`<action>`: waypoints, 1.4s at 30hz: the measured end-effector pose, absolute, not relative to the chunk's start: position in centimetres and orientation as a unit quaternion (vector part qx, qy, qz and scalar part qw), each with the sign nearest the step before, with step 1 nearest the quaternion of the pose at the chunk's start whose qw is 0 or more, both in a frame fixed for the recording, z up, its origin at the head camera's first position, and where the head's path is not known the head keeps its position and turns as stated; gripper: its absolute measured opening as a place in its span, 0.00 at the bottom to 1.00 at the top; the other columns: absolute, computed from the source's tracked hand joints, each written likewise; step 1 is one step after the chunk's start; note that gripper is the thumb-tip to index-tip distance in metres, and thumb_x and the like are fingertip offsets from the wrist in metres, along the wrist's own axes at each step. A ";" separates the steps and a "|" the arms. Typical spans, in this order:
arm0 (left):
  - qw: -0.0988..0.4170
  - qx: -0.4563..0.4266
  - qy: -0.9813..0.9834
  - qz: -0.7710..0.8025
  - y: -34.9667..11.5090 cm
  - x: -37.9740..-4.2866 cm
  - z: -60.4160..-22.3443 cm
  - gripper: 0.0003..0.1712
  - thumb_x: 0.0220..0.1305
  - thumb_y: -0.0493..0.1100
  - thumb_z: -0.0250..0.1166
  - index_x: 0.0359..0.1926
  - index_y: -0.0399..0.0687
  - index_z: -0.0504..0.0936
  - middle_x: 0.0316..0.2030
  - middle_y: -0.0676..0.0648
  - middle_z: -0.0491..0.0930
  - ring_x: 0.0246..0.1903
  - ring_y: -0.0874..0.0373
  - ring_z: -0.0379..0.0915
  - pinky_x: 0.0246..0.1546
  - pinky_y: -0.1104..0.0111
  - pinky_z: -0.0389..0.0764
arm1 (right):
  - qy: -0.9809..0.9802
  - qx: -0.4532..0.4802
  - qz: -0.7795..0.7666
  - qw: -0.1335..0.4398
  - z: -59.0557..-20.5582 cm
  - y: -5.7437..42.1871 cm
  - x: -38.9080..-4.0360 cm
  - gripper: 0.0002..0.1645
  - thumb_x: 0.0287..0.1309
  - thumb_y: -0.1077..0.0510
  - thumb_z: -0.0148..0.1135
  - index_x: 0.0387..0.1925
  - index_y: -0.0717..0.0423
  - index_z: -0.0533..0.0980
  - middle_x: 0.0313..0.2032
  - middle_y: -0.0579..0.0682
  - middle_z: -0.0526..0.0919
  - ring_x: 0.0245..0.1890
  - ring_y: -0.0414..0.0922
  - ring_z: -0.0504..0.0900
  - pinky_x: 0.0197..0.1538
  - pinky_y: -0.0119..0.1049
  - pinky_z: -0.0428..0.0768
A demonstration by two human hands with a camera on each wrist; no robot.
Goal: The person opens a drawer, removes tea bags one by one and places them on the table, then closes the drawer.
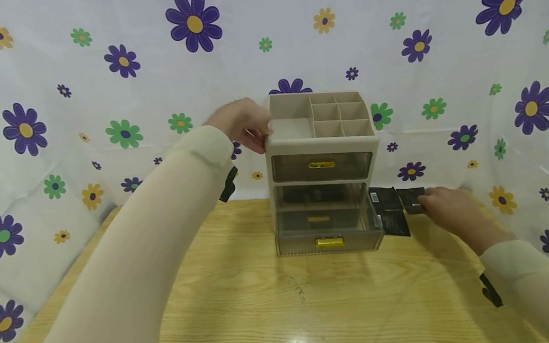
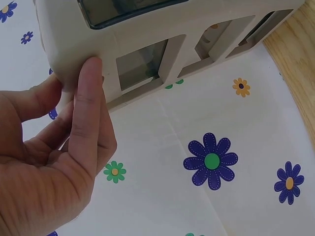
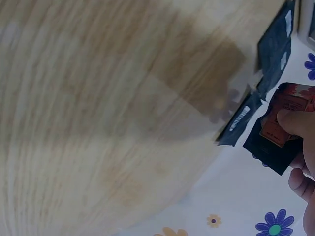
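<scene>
A beige desktop organizer [image 1: 322, 142] with smoky clear drawers stands on the table. My left hand [image 1: 244, 121] grips its upper left corner; in the left wrist view, thumb and fingers close about the rounded edge. Below the shut top drawer [image 1: 298, 168], a see-through drawer [image 1: 294, 244] with a gold handle is pulled out. At the right, my right hand [image 1: 454, 214] pinches a black packet [image 3: 275, 130] with an orange-red label, thumb across its face. More black packets [image 1: 395, 222] lie beside the organizer, one small packet [image 3: 239, 119] close to the held one.
The organizer's top has one large open compartment [image 1: 292, 127] and several small ones [image 1: 326, 113]. A white flowered cloth [image 1: 228, 63] hangs behind and at both sides of the wooden table [image 1: 245, 301].
</scene>
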State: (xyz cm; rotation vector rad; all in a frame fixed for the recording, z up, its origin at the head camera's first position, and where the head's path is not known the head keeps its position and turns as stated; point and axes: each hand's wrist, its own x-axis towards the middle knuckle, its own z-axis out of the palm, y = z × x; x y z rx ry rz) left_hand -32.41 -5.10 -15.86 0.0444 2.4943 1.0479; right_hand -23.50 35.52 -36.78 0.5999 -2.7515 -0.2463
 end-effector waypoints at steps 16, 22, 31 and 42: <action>0.221 0.017 0.896 0.384 -4.8 -32.4 -15.6 0.15 0.75 0.37 0.50 0.58 0.36 0.69 0.48 0.39 0.74 0.43 0.48 0.78 0.43 0.65 0.88 | -0.976 0.206 -0.059 0.024 -35.5 35.7 -23.3 0.17 0.60 0.44 0.66 0.28 0.53 0.82 0.26 0.44 0.82 0.24 0.42 0.78 0.28 0.44 0.82; 0.222 0.016 0.896 0.384 -4.9 -32.5 -15.8 0.15 0.75 0.37 0.50 0.58 0.36 0.70 0.47 0.38 0.74 0.43 0.48 0.78 0.43 0.65 0.88 | -0.960 0.215 -0.002 0.178 -32.0 32.1 -22.8 0.09 0.60 0.59 0.63 0.24 0.55 0.79 0.20 0.45 0.78 0.20 0.40 0.72 0.23 0.38 0.76; 0.215 0.019 0.899 0.382 -5.2 -32.6 -15.9 0.14 0.75 0.37 0.50 0.56 0.35 0.70 0.47 0.38 0.74 0.43 0.48 0.78 0.44 0.65 0.88 | -0.852 0.357 0.061 0.377 -27.9 26.1 -21.3 0.08 0.60 0.58 0.62 0.28 0.57 0.82 0.22 0.48 0.82 0.20 0.41 0.76 0.21 0.36 0.78; 0.217 0.016 0.896 0.388 -5.2 -32.6 -15.9 0.14 0.75 0.37 0.50 0.56 0.35 0.70 0.47 0.38 0.74 0.43 0.48 0.79 0.44 0.65 0.88 | -0.791 0.537 0.017 0.294 -29.4 20.3 -18.4 0.12 0.50 0.53 0.76 0.35 0.51 0.83 0.33 0.45 0.84 0.30 0.39 0.83 0.33 0.34 0.85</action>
